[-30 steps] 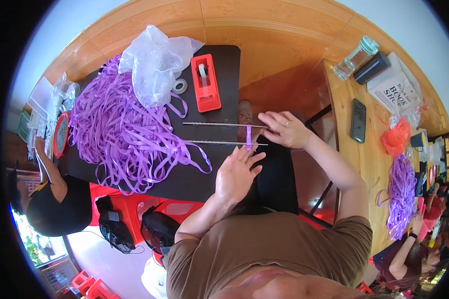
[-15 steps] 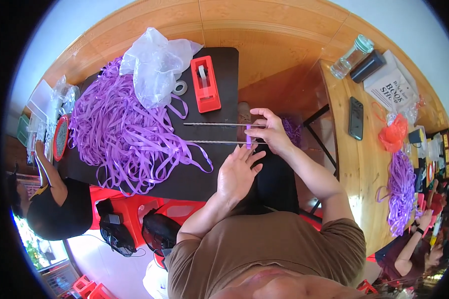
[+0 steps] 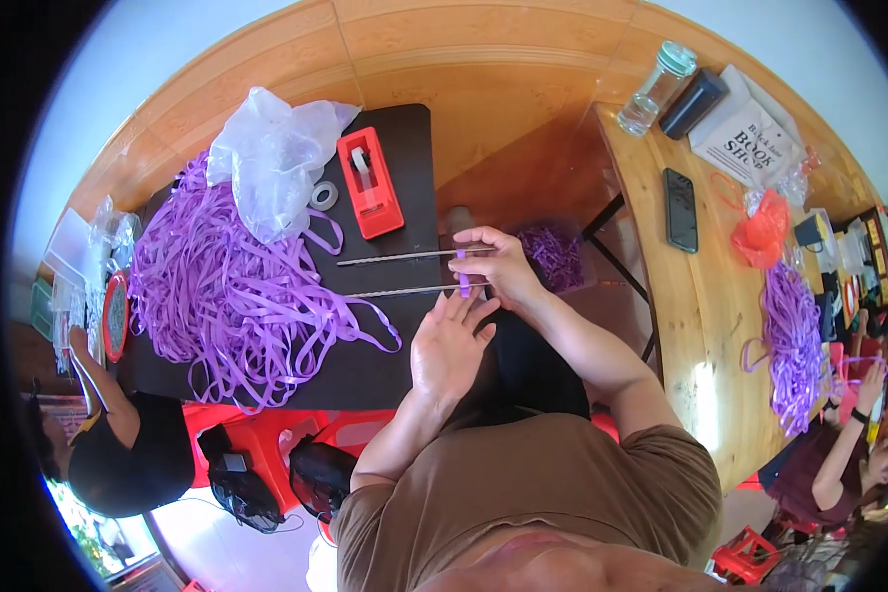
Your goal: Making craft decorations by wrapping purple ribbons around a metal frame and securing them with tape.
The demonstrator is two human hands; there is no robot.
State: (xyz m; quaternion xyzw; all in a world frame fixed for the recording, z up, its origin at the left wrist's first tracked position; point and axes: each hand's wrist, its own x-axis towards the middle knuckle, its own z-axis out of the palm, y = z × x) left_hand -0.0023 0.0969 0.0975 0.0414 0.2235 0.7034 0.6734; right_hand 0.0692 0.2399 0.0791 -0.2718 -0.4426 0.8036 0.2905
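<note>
My right hand (image 3: 498, 266) pinches a short purple ribbon strip (image 3: 463, 284) where it loops around two thin metal rods (image 3: 395, 259) lying side by side on the black table (image 3: 365, 365). My left hand (image 3: 447, 347) rests flat and open on the table just below the rods, fingertips touching the right hand. A big tangled heap of purple ribbon (image 3: 217, 286) spreads over the table's left half, one loop trailing toward my left hand.
A red tape dispenser (image 3: 369, 183), a tape roll (image 3: 323, 195) and a clear plastic bag (image 3: 271, 158) sit at the table's far side. A container of purple pieces (image 3: 555, 255) stands right of my hands. The wooden bench (image 3: 701, 326) carries a phone (image 3: 679, 209), bottle (image 3: 654, 89) and more ribbon (image 3: 789, 335). Other people work at left and right.
My right hand has slid leftward along the rods with the ribbon strip, and my left hand has come up until its fingertips meet it.
</note>
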